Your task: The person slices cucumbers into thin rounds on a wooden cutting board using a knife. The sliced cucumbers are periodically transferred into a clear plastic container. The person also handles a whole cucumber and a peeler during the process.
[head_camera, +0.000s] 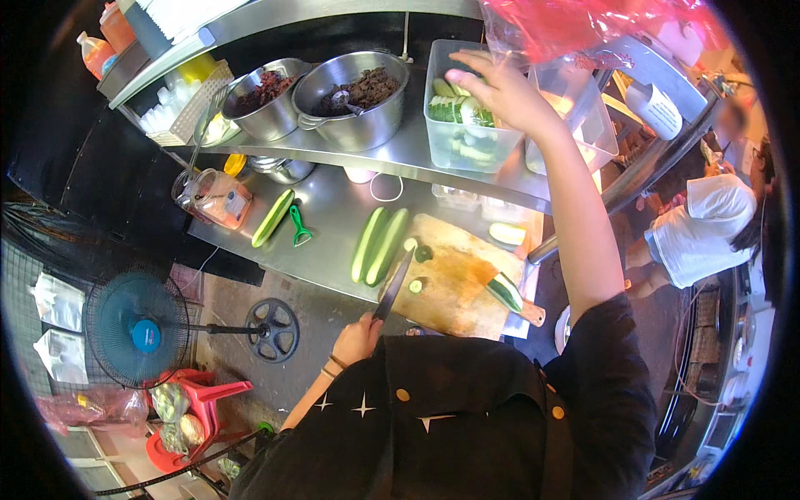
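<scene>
My left hand (357,340) grips a kitchen knife (395,284), its blade tip over the left part of a wooden cutting board (450,300). Small cucumber ends (415,286) lie near the blade, and a partly peeled cucumber piece (505,292) rests by the board's handle. At the upper right, my right hand (494,84) reaches over the rim of a clear plastic container (465,150) on the shelf, thumb and fingers apart. Sliced cucumber (459,111) lies inside; the fingertips are partly hidden. Two striped cucumbers (387,247) lie side by side left of the board.
Steel pots (375,128) of dark cooked food stand on the raised shelf (412,153). A green peeler (300,226), another cucumber (273,218) and a plastic jar (224,200) sit on the lower counter. A pedestal fan (147,334) stands left; a person in white (712,225) is at the right.
</scene>
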`<action>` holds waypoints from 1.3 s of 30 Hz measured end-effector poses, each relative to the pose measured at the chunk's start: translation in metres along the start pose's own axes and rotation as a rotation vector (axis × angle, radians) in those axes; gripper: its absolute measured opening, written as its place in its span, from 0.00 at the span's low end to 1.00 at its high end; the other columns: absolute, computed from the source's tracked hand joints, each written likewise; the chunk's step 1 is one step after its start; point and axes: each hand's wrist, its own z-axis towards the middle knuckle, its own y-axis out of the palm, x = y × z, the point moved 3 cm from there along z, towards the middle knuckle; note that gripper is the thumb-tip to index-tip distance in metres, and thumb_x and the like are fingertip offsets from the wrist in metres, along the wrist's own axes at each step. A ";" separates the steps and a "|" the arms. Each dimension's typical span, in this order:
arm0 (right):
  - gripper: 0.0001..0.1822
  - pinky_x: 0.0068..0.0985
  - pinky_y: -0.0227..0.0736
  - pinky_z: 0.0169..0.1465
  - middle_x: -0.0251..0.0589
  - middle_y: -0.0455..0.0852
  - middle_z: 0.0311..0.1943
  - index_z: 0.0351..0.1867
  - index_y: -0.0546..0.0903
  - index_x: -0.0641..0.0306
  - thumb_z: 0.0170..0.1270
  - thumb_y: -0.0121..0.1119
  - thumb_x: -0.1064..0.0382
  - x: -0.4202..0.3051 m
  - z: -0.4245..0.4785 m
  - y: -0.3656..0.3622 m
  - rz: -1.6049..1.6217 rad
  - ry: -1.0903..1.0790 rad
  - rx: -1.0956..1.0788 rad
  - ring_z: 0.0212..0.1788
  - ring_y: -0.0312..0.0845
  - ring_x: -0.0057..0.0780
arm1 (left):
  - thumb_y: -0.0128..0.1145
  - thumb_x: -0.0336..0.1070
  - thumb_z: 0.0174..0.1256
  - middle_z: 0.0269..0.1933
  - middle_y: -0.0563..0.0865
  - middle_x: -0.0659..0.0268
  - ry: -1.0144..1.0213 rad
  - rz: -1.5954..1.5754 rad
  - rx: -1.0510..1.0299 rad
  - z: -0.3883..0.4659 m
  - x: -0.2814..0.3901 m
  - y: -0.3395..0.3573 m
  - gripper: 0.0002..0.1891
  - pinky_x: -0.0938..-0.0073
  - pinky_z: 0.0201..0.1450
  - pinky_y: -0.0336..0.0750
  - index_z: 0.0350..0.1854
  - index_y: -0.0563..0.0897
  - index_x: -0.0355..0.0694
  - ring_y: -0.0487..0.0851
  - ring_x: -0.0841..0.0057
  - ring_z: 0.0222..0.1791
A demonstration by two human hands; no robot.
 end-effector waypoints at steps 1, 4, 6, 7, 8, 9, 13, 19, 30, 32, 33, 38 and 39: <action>0.25 0.34 0.69 0.58 0.53 0.77 0.55 0.53 0.78 0.66 0.62 0.60 0.48 -0.020 -0.002 -0.007 0.055 -0.043 0.054 0.54 0.76 0.48 | 0.52 0.42 0.68 0.27 0.82 0.42 -0.013 0.000 0.018 -0.004 -0.004 -0.003 0.13 0.46 0.31 0.74 0.38 0.75 0.35 0.82 0.44 0.30; 0.17 0.35 0.69 0.57 0.49 0.80 0.50 0.49 0.79 0.65 0.63 0.57 0.58 -0.063 -0.056 -0.039 0.054 -0.175 0.220 0.50 0.77 0.46 | 0.52 0.42 0.68 0.27 0.83 0.43 -0.031 0.040 0.042 -0.009 -0.008 -0.009 0.13 0.46 0.31 0.74 0.38 0.75 0.35 0.82 0.44 0.29; 0.14 0.34 0.70 0.56 0.44 0.82 0.46 0.45 0.81 0.61 0.57 0.57 0.63 -0.049 -0.112 -0.044 -0.153 -0.343 0.245 0.46 0.78 0.41 | 0.52 0.41 0.68 0.28 0.83 0.44 0.004 0.049 0.038 -0.004 -0.004 -0.008 0.12 0.47 0.30 0.75 0.37 0.75 0.35 0.82 0.44 0.29; 0.14 0.34 0.70 0.56 0.41 0.83 0.44 0.43 0.82 0.59 0.54 0.58 0.63 -0.041 -0.143 -0.037 -0.250 -0.458 0.211 0.44 0.78 0.39 | 0.52 0.41 0.68 0.28 0.83 0.44 0.031 0.040 0.042 -0.001 -0.004 -0.005 0.12 0.47 0.30 0.75 0.37 0.75 0.35 0.82 0.45 0.29; 0.16 0.34 0.69 0.58 0.39 0.82 0.47 0.46 0.81 0.57 0.53 0.56 0.63 -0.039 -0.169 -0.028 -0.270 -0.527 0.011 0.48 0.77 0.38 | 0.52 0.41 0.68 0.28 0.83 0.44 0.050 0.031 0.045 0.001 -0.003 -0.004 0.12 0.47 0.30 0.74 0.37 0.75 0.35 0.82 0.45 0.29; 0.19 0.34 0.68 0.61 0.38 0.81 0.50 0.48 0.80 0.54 0.53 0.55 0.63 -0.034 -0.192 -0.016 -0.276 -0.591 -0.192 0.52 0.76 0.36 | 0.52 0.41 0.68 0.28 0.83 0.44 0.054 0.044 0.028 0.004 -0.001 -0.004 0.12 0.47 0.30 0.74 0.37 0.76 0.35 0.82 0.45 0.29; 0.25 0.33 0.53 0.73 0.32 0.68 0.65 0.61 0.71 0.46 0.59 0.49 0.61 0.014 -0.281 0.056 -0.340 -0.709 -0.709 0.69 0.61 0.30 | 0.52 0.40 0.68 0.31 0.85 0.47 0.084 0.049 -0.008 0.007 0.007 0.000 0.12 0.48 0.32 0.75 0.37 0.76 0.34 0.82 0.46 0.31; 0.22 0.35 0.51 0.74 0.31 0.67 0.66 0.58 0.73 0.43 0.61 0.50 0.61 0.056 -0.322 0.103 -0.235 -0.728 -0.894 0.71 0.56 0.31 | 0.51 0.40 0.68 0.35 0.85 0.47 0.044 0.034 -0.082 0.005 0.028 0.009 0.13 0.50 0.36 0.76 0.42 0.76 0.33 0.83 0.47 0.35; 0.32 0.38 0.71 0.55 0.50 0.79 0.46 0.50 0.76 0.67 0.45 0.72 0.52 0.056 -0.361 0.141 0.036 0.207 -0.429 0.51 0.75 0.48 | 0.50 0.43 0.69 0.29 0.82 0.42 0.047 0.077 -0.053 0.006 0.029 0.032 0.13 0.45 0.32 0.73 0.39 0.75 0.35 0.81 0.43 0.30; 0.31 0.39 0.74 0.50 0.51 0.80 0.41 0.48 0.77 0.70 0.45 0.73 0.53 0.038 -0.366 0.147 0.042 0.257 -0.198 0.45 0.77 0.49 | 0.50 0.43 0.69 0.28 0.82 0.41 0.035 0.090 -0.047 0.011 0.026 0.040 0.13 0.45 0.31 0.74 0.38 0.74 0.36 0.81 0.43 0.29; 0.31 0.40 0.73 0.50 0.51 0.80 0.41 0.49 0.76 0.70 0.45 0.73 0.54 0.029 -0.368 0.149 0.021 0.282 -0.162 0.44 0.76 0.49 | 0.49 0.43 0.69 0.28 0.82 0.41 0.030 0.098 -0.049 0.014 0.027 0.044 0.13 0.45 0.31 0.74 0.38 0.74 0.36 0.81 0.44 0.28; 0.34 0.38 0.71 0.54 0.53 0.78 0.47 0.55 0.75 0.66 0.45 0.74 0.56 0.014 -0.373 0.138 0.072 0.448 -0.088 0.49 0.74 0.51 | 0.48 0.45 0.70 0.29 0.83 0.44 -0.042 0.205 -0.160 0.032 0.044 0.063 0.14 0.46 0.32 0.74 0.40 0.73 0.37 0.82 0.44 0.31; 0.34 0.38 0.71 0.56 0.53 0.77 0.48 0.56 0.75 0.65 0.46 0.74 0.56 0.014 -0.373 0.134 0.119 0.484 -0.071 0.51 0.73 0.51 | 0.48 0.46 0.70 0.30 0.84 0.44 -0.056 0.214 -0.193 0.035 0.048 0.065 0.15 0.45 0.33 0.74 0.39 0.72 0.37 0.82 0.44 0.33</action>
